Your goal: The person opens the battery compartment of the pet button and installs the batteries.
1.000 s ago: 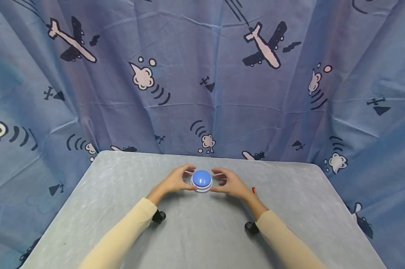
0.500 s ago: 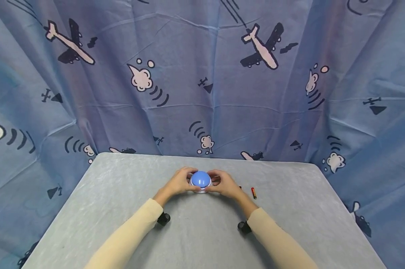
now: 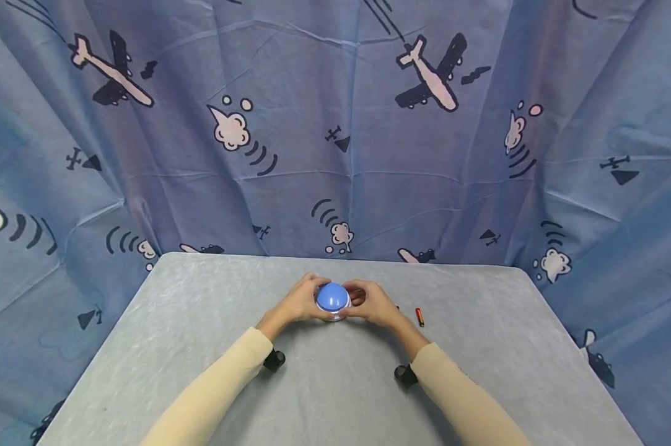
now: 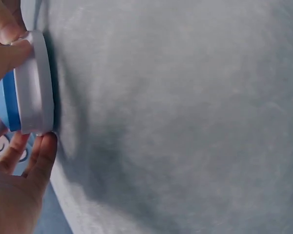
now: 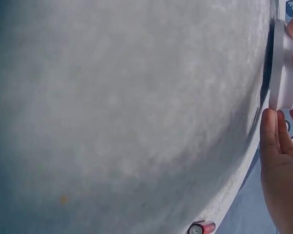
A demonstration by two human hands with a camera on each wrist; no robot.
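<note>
Centre frame: left hand (image 3: 303,300) and right hand (image 3: 370,303) grip blue-domed button (image 3: 333,298) | uneven pull could tip it; worktop (image 3: 335,396) contact unclear from here | right of centre: careless right hand could roll battery (image 3: 420,317)

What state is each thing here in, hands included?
Button: upright, blue side up, held; whether pressed, unclear.
Left hand: gripping the button.
Right hand: gripping the button from the opposite side.
Battery: lying on its side.
Cloth: hanging, creased.
</note>
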